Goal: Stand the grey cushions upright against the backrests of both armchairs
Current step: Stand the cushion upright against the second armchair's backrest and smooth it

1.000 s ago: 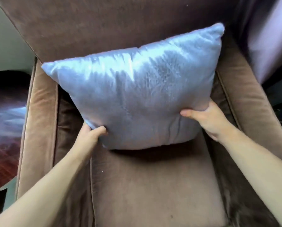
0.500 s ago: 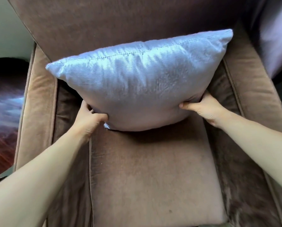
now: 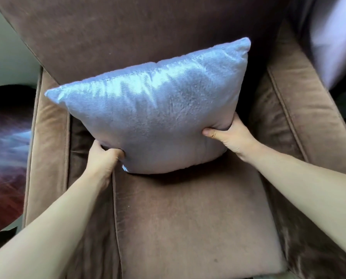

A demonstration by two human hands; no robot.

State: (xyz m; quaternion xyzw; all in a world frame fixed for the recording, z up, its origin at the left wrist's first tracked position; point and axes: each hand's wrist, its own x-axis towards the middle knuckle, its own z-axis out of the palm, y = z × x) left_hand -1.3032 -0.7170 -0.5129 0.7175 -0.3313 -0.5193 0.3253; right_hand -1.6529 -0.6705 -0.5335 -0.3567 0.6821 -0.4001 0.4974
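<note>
I have my left hand (image 3: pixel 104 158) and right hand (image 3: pixel 227 135) clamped on the cushion's (image 3: pixel 152 121) lower corners so I can steer it. It stands on the seat (image 3: pixel 188 218), top edge tilted against the backrest (image 3: pixel 140 31).

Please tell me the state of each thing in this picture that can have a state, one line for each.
Grey cushion: held at both lower corners, bottom edge on the seat, top near the backrest, tilted.
Left hand: gripping the cushion's lower left corner.
Right hand: gripping the lower right corner.
Armchair: seat bare in front of the cushion.
</note>
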